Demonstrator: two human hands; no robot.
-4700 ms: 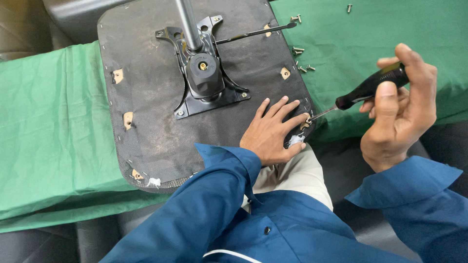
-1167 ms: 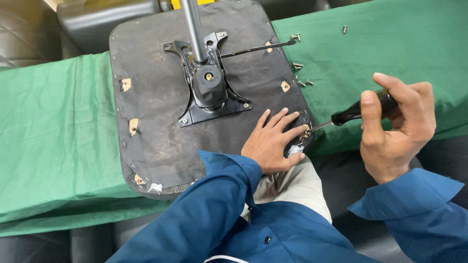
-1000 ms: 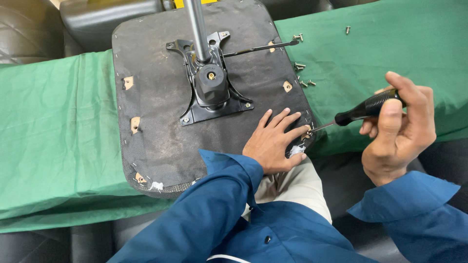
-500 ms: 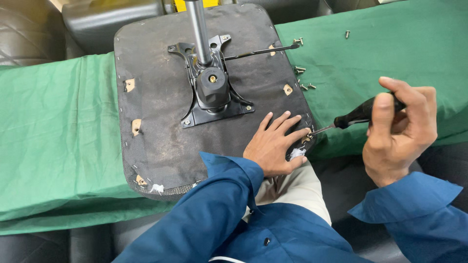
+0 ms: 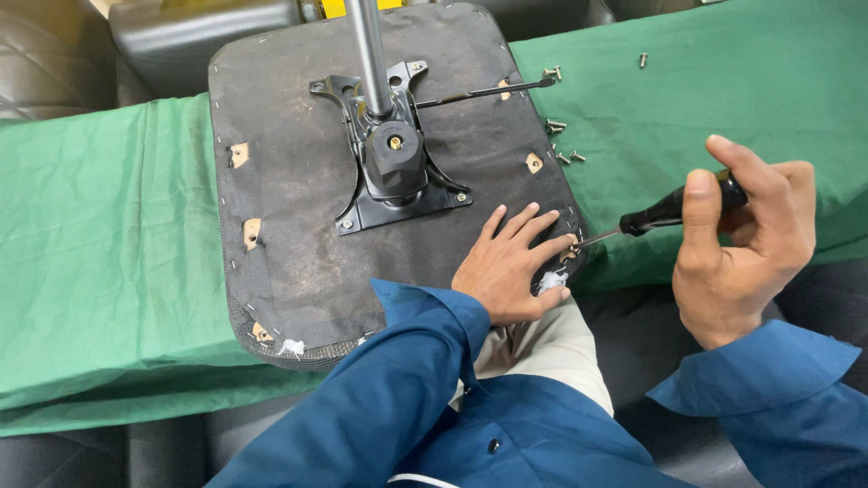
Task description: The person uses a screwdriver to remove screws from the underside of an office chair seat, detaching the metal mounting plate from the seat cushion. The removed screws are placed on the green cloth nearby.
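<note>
Right hand rolled over screwdriver, loose screws beyond seat

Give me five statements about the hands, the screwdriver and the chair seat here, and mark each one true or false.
1. The right hand grips a black-handled screwdriver. True.
2. The left hand lies flat on the upturned chair seat, near its right-hand corner. True.
3. The screwdriver tip points at the metal plate in the middle of the seat. False: it meets the seat's edge beside the left hand's fingers.
4. The seat rests on a red cloth. False: the cloth is green.
5. Loose screws lie on the cloth beyond the seat's right edge. True.
</note>
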